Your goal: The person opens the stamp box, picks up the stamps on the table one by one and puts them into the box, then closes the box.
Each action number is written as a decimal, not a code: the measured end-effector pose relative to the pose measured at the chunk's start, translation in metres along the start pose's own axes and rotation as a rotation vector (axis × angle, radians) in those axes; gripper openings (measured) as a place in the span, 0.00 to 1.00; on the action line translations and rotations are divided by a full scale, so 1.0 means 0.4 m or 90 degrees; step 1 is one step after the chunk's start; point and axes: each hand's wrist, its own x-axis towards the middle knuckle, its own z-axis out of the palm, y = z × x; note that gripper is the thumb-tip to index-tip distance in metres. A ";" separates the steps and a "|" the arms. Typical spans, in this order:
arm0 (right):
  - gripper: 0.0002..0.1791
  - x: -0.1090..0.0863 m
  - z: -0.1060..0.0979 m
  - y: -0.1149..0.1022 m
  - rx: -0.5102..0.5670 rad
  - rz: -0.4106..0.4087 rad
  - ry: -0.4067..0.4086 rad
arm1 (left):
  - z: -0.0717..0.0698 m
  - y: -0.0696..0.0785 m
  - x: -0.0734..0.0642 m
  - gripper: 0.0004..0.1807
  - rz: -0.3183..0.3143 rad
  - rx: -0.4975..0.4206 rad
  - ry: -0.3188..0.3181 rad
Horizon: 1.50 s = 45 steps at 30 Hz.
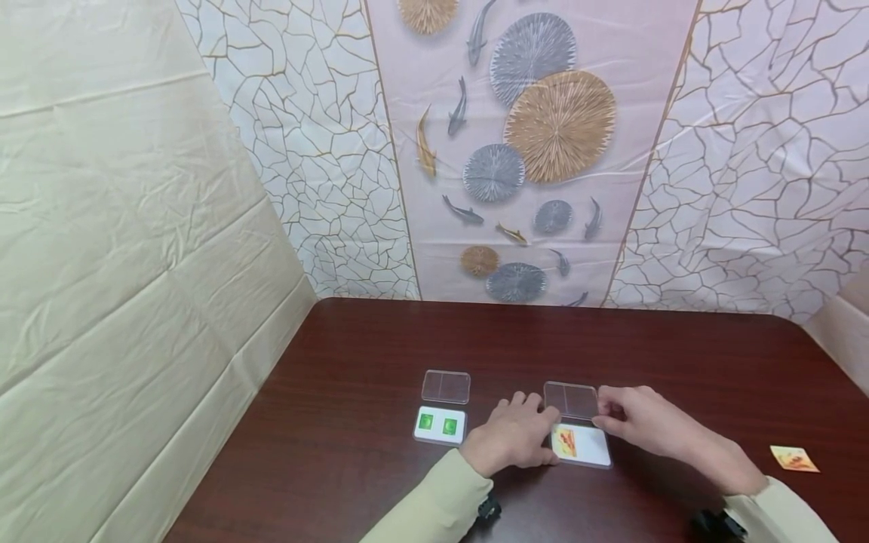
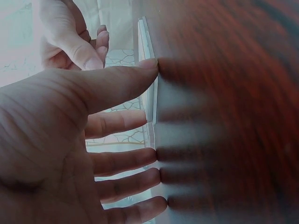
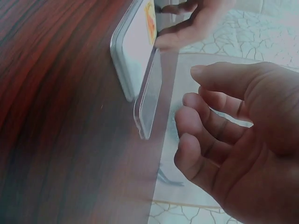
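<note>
A small flat case [image 1: 594, 450] with a white insert lies on the table, an orange-and-yellow picture sticker [image 1: 566, 443] on its left half. My left hand [image 1: 511, 434] rests at its left side with straight, spread fingers. In the left wrist view the thumb [image 2: 140, 70] touches the case's edge, and other fingertips meet the tabletop. A clear plastic lid [image 1: 573, 400] lies just beyond the case. Over the right side of this lid hovers my right hand [image 1: 641, 418], its fingers loosely bent and nothing between them in the right wrist view.
To the left lies a second white case [image 1: 437, 436] with two green stickers, a clear lid [image 1: 446, 387] behind it. A loose orange-yellow picture piece [image 1: 794, 458] sits far right on the dark wooden table [image 1: 326, 452]. Patterned cloth [image 1: 326, 151] hangs behind.
</note>
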 end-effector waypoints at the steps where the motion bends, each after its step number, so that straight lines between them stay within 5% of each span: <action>1: 0.15 -0.002 -0.003 0.004 0.000 0.007 -0.005 | 0.000 0.000 0.000 0.28 0.000 0.000 -0.001; 15: 0.13 -0.049 -0.050 0.078 -0.058 -0.042 0.000 | 0.002 -0.002 -0.003 0.29 0.000 -0.003 -0.001; 45: 0.12 -0.157 -0.132 0.225 -0.068 0.014 -0.128 | 0.002 0.005 0.003 0.29 0.003 0.005 0.000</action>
